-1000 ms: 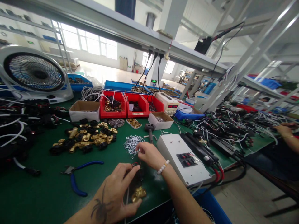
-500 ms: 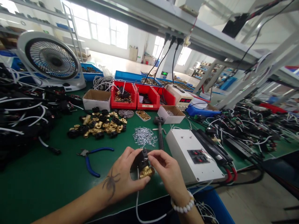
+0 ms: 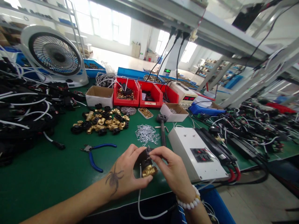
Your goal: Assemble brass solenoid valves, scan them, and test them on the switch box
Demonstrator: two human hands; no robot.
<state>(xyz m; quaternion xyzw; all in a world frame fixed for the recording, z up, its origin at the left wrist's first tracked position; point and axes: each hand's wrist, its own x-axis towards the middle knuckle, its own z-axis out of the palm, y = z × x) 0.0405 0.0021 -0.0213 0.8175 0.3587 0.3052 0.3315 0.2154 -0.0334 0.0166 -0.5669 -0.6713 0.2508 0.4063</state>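
Observation:
My left hand [image 3: 127, 172] is wrapped round a brass valve [image 3: 149, 171] with a black housing [image 3: 146, 160] on top, its thumb against the brass. A white cable [image 3: 139, 202] hangs from the black part over the table edge. My right hand [image 3: 169, 166] has thumb and forefinger pinched together at the side of the housing; whatever is between the tips is too small to make out. Just beyond the hands lie a heap of bent wire clips [image 3: 147, 134] and a black hammer [image 3: 163, 130]. Blue-handled cutters [image 3: 92, 152] rest open to the left.
Brass fittings with black caps [image 3: 100, 121] are piled at the back left. Red bins [image 3: 126, 101], a white carton [image 3: 174, 116] and a fan [image 3: 56, 56] stand behind. A white control box [image 3: 187, 152] sits right; cabled black assemblies [image 3: 21, 124] crowd the left.
The view has shifted slightly, so the scene sits a little further right. Both hands stay on the valve; the right fingertips are still pinched at the black housing.

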